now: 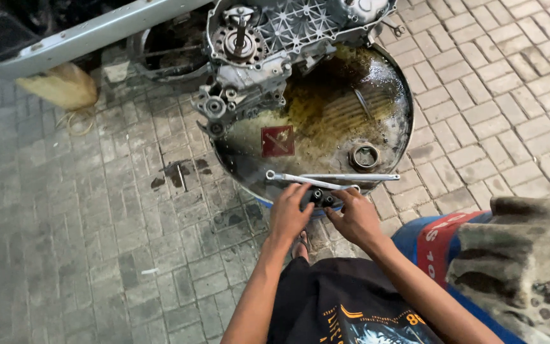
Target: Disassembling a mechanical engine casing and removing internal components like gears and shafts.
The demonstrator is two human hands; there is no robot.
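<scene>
Our left hand (289,215) and right hand (354,216) meet at the near rim of an oily drum lid (397,95), fingers curled together around a small dark part (321,197) between them. Just beyond lie two wrenches (332,179). Farther off, a grey engine casing (268,51) rests on the lid's far left edge. All around us spreads stained grey brick paving (97,210); a dirty rag (529,261) lies near right.

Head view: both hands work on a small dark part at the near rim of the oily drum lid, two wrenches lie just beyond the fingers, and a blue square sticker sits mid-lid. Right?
One detail is off: the head view shows the square sticker is red, not blue. The rest holds: left hand and right hand on the small dark part at the drum lid rim, wrenches beyond.
</scene>
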